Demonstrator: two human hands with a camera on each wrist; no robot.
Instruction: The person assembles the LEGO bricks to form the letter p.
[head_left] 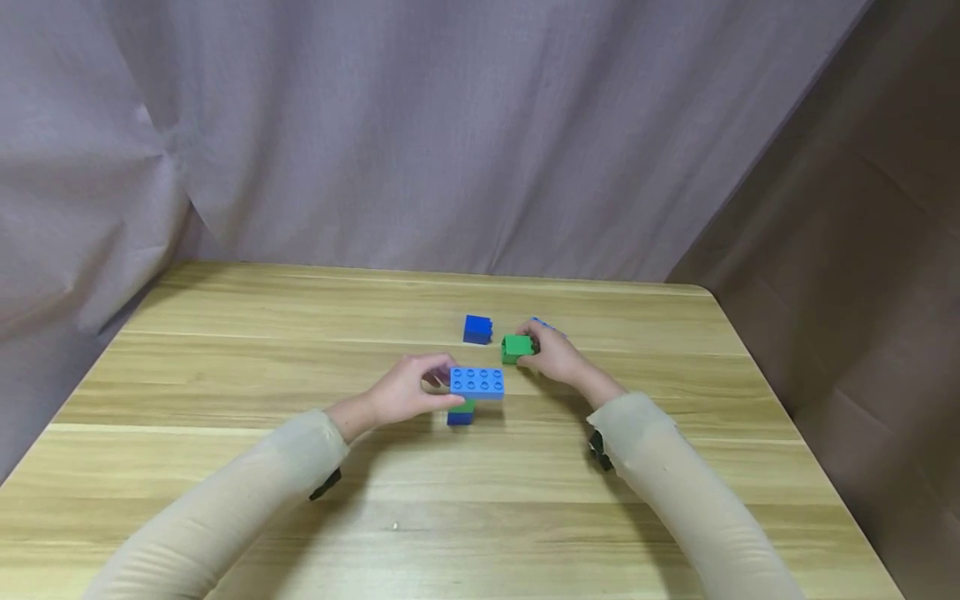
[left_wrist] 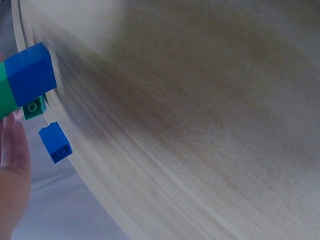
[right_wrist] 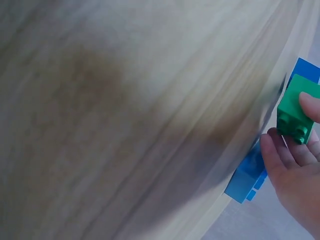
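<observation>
My left hand (head_left: 408,390) grips a light blue brick (head_left: 477,383) with two rows of studs on top. Beneath it hang a green brick (head_left: 462,407) and a dark blue brick (head_left: 460,418); the left wrist view shows that dark blue brick (left_wrist: 31,75) joined to the green one. My right hand (head_left: 557,357) pinches another green brick (head_left: 517,349) between thumb and fingers, its studs (right_wrist: 292,130) facing the hand. Whether this brick touches the table cannot be told. Just beyond the right fingers lies a blue brick (head_left: 548,326), partly covered by the hand.
A separate dark blue brick (head_left: 477,329) lies on its side on the wooden table (head_left: 300,350), beyond and between the hands. Behind the table's far edge hangs a grey curtain (head_left: 420,150); a brown one (head_left: 847,250) borders the right side.
</observation>
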